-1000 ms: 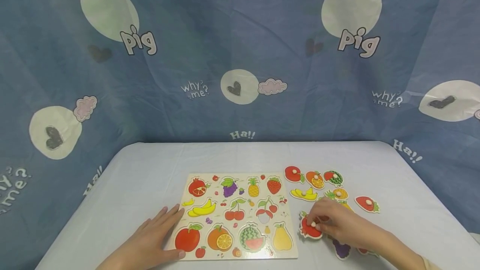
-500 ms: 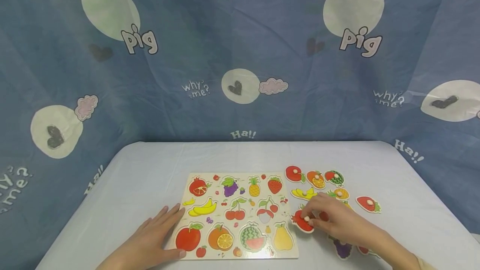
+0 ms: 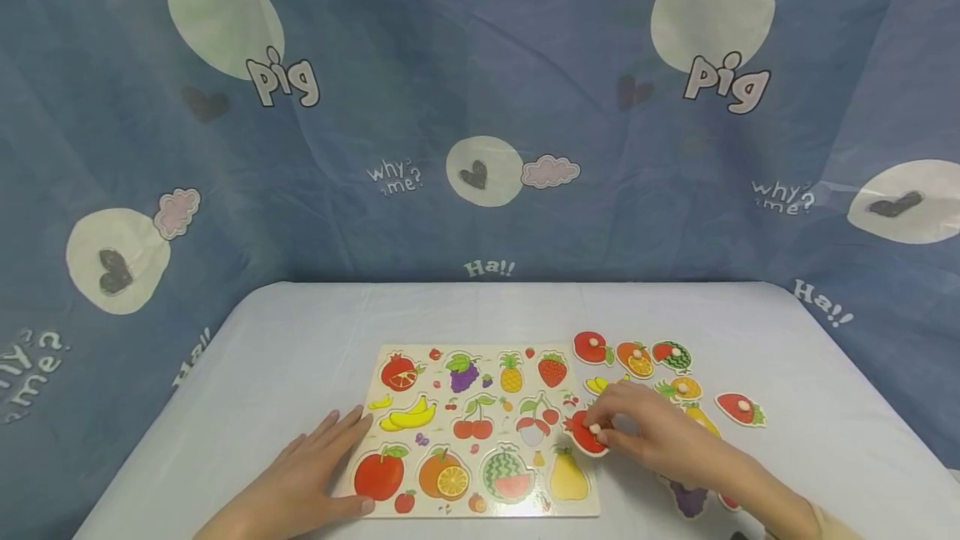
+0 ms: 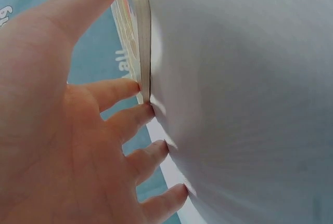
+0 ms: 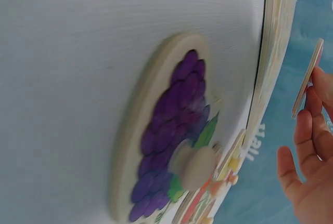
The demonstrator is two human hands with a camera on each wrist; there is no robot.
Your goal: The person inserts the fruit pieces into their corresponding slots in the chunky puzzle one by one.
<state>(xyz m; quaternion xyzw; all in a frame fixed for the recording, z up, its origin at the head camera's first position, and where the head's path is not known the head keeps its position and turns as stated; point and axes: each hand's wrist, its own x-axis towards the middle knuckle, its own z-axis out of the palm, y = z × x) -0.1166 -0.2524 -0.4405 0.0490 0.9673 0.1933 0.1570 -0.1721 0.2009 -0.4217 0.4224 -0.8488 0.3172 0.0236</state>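
Note:
A pomegranate puzzle piece [image 3: 581,433] hangs over the right edge of the fruit puzzle board [image 3: 491,356]. My right hand [image 3: 663,432] pinches its small knob between thumb and fingers. From the right wrist view, the piece [image 5: 308,81] is raised and seen nearly edge-on, in front of the fingers of the right hand [image 5: 318,156]. At the board's left side rests my left hand [image 3: 303,477], fingers spread, thumb on the lower left corner. The left wrist view shows the fingertips of this hand [image 4: 99,135] along the board's edge [image 4: 143,37].
Knobbed pieces lie right of the board: apple [image 3: 591,348], orange [image 3: 634,359], watermelon [image 3: 672,355], pineapple [image 3: 681,389], strawberry [image 3: 738,410] and grapes [image 3: 688,498]. The grapes piece [image 5: 171,125] is close to the right wrist camera. A blue printed curtain [image 3: 480,232] backs the white table [image 3: 315,332].
My right hand has carried the pomegranate piece left and slightly up, from beside the board to over its right edge. The left hand has stayed at the board's left side.

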